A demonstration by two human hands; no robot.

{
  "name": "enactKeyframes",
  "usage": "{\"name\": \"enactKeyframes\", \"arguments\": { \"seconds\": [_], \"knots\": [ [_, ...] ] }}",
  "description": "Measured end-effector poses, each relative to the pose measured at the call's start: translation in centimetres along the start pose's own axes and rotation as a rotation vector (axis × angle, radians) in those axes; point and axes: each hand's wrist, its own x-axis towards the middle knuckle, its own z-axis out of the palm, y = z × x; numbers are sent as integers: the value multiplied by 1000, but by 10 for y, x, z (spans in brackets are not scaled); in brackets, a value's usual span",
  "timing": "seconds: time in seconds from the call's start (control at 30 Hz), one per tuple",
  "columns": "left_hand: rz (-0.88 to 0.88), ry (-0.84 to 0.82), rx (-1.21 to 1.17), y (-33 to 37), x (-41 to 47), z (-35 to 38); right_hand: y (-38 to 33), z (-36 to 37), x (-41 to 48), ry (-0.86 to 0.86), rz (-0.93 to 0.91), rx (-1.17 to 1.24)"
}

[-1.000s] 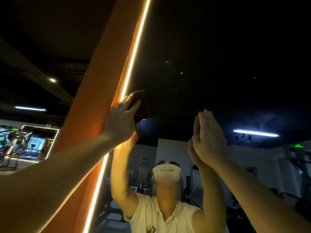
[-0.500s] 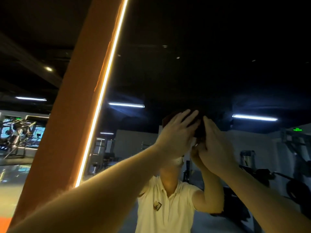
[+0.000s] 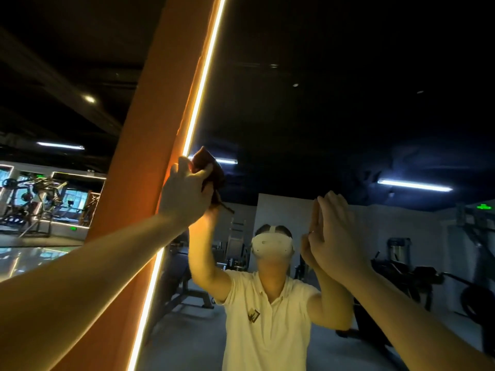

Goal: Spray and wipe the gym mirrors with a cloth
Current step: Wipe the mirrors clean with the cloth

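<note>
**Dim gym, cloth at the mirror's left edge**

The gym is dark. At far left its weight machines (image 3: 40, 199) are small and blurred. Next stands an orange pillar (image 3: 144, 156) with a glowing light strip (image 3: 203, 76) down its edge, both cut off by the frame. Just right of the strip, the left hand (image 3: 184, 194) presses a dark cloth (image 3: 211, 170) to the mirror (image 3: 321, 116). Its fingers curl over the bunched fabric, which it partly hides. Further right, the right hand (image 3: 334, 234) lies flat on the glass, fingers straight and together, holding nothing. Both forearms run out of frame.
</note>
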Motion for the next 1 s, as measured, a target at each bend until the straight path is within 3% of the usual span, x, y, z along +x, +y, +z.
{"name": "enactKeyframes", "arguments": {
  "seconds": [0.17,0.37,0.47,0.6,0.67,0.73,0.8,0.87,0.93,1.0],
  "knots": [
    [138,-29,-33,29,38,-13,-5,11,-1,51,12,-94],
    [97,28,-212,73,77,9,4,14,-6,46,-19,-117],
    [302,-1,-289,83,13,28,3,21,-9,95,-11,-112],
    [626,-203,-193,78,-104,34,-1,27,-13,162,-7,-43],
    [807,-282,-32,65,-104,28,0,30,-13,183,-17,-34],
    [893,-226,129,53,-58,23,5,32,-12,194,-38,-42],
    [728,-51,263,39,8,20,12,34,-11,205,-72,-44],
    [383,147,312,27,66,8,18,36,-12,227,-106,-63],
    [75,178,220,32,93,5,22,38,-13,249,-123,-65],
    [5,180,150,57,81,11,22,39,-13,263,-122,-45]
  ]
}}
